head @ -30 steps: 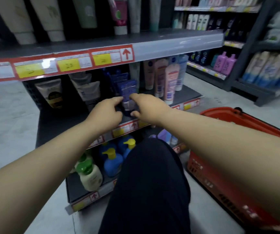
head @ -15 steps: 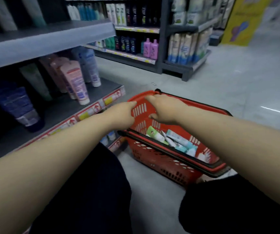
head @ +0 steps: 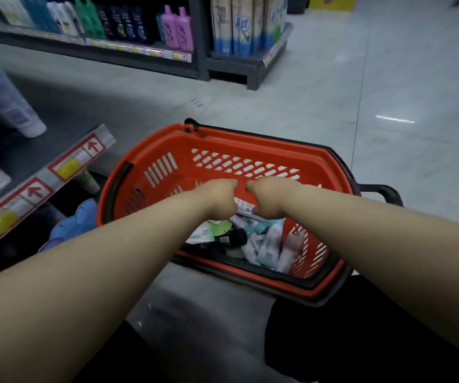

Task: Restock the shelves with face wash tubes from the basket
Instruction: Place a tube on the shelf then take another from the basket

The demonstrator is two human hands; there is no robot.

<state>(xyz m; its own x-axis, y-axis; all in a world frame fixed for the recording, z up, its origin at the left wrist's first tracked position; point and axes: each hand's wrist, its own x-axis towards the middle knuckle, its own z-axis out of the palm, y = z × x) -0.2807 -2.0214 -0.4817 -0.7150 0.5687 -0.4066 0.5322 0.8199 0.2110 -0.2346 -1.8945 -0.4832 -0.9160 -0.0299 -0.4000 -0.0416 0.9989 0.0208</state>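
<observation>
Face wash tubes (head: 264, 244): lying heaped in the near right part of a red slotted plastic basket (head: 167, 150), mostly white and pale blue, overlapping at all angles. Also lying flat at the left of the heap, side by side: a black tube (head: 231, 238) and a green-and-white tube (head: 209, 230).

Basket: sitting on the grey tiled floor (head: 388, 78), just beside the end of a grey metal shelf (head: 57, 134). Black handle (head: 383, 190) sticking out at the far right.

Left hand (head: 218, 199): reaching down into the basket, back upward, fingers curling downward and out of sight.

Right hand (head: 268, 200): doing the same, close beside the left, knuckles nearly meeting.

Between the two hands: a white tube with a printed barcode (head: 243, 207) showing, each end disappearing under a hand. Appearing to touch both hands. Gripping it or merely resting on it: cannot tell, fingertips being hidden.

Shelf: carrying upright white tubes (head: 15, 111), standing cap-down, blurred. Red-and-yellow price rail (head: 68, 167) running along the front edge.

Across the aisle: dark shelving (head: 223, 64) holding rows of bottles, two pink bottles (head: 178, 29) standing among them.
</observation>
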